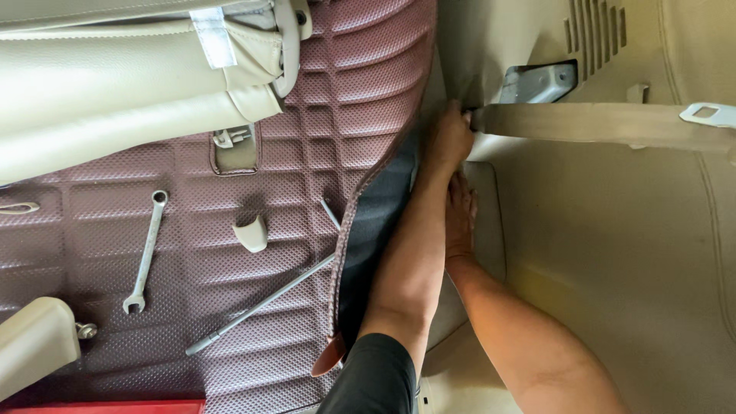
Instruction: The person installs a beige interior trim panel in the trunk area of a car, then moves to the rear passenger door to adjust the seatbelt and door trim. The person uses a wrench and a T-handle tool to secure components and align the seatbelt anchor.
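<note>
View from above into a car interior, looking down at a maroon quilted floor mat (230, 230) beside a beige plastic side trim panel (613, 253). Two bare arms reach in from the bottom edge. The left hand (448, 138) reaches furthest, its fingers curled closed where a beige seat belt strap (583, 123) meets the trim, just below a metal anchor bracket (540, 83); whether it grips the strap or a part behind it cannot be told. The right hand (460, 215) lies just behind it, fingers stretched flat and pressed against the trim panel, holding nothing. The mat's right edge (376, 222) is folded upward against the left forearm, showing its black underside. On the flat of the mat, well apart from the hands, lie a combination wrench (146, 253) toward the left edge, a small beige plastic cap (251, 234) near the middle, and a long thin metal rod (261, 305) running diagonally toward the folded edge. A beige upholstered seat (130, 84) fills the upper left corner. The strap runs right to a metal tongue plate (709, 115) at the right edge.
</note>
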